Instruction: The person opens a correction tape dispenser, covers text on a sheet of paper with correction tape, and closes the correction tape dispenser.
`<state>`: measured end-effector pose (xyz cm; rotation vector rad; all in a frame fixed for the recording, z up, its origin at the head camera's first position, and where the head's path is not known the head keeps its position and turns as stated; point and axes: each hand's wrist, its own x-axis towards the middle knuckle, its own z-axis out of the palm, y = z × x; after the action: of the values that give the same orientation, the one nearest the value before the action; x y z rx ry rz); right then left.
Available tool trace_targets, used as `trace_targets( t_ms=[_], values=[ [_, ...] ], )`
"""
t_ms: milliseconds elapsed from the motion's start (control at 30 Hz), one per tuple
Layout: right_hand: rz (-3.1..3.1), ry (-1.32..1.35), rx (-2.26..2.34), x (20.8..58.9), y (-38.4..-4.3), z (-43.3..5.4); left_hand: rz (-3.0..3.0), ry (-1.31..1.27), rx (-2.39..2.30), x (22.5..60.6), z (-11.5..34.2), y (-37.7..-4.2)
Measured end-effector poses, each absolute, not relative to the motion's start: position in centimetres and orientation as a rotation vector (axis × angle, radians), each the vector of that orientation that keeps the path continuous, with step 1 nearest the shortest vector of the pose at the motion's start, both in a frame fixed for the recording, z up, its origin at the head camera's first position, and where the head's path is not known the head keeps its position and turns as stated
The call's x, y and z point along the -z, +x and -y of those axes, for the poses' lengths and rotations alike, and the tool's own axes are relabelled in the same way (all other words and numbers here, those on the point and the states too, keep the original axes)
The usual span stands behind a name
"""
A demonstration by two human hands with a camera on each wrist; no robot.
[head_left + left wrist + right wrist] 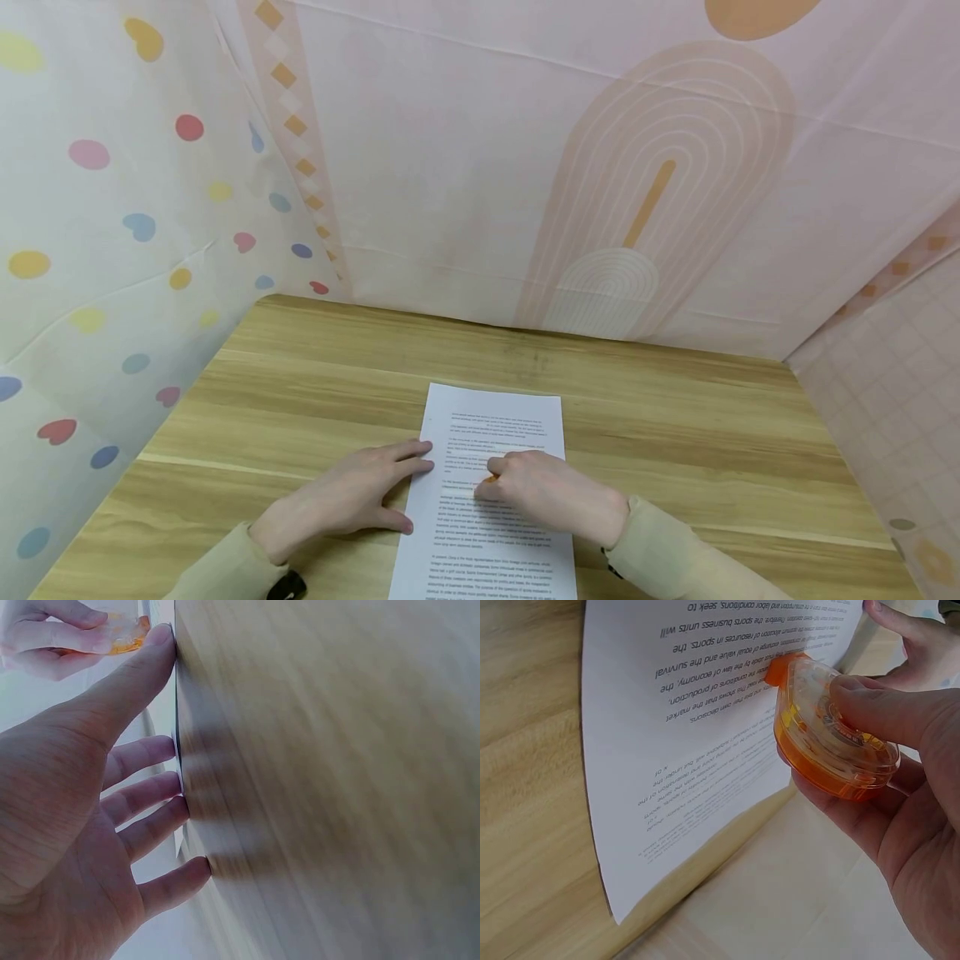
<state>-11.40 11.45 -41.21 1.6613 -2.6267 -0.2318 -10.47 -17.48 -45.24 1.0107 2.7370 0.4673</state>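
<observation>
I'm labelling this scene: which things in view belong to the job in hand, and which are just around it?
In use:
orange translucent plastic tape dispenser, held in the right hand
white rectangular printed paper, left hand at its edge

Surroundings:
brown wood-grain flat tabletop
pale pink backdrop with arch print
white backdrop with coloured dots

Printed lines of black English text run across the white sheet [697, 754], upside down in the right wrist view. Phrases there read "labor conditions, to seek", "the sports business units will", "of resources in sports, the", "exchange of equal value and the survival", "law of economy, the", "that the market" and "their own decisions." The smaller lines below blur. The clear-and-orange dispenser [810, 754] bears a round label [847, 733] whose lettering is too small to read.
</observation>
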Motion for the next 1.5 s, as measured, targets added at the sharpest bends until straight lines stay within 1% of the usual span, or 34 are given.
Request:
trace_targets(
  t_ms=[1500],
  values=[
    [2.627, 1.645, 0.144, 41.3, -11.2, -13.9, -2.756, 1.029, -0.450, 45.2, 17.4, -10.4]
  ],
)
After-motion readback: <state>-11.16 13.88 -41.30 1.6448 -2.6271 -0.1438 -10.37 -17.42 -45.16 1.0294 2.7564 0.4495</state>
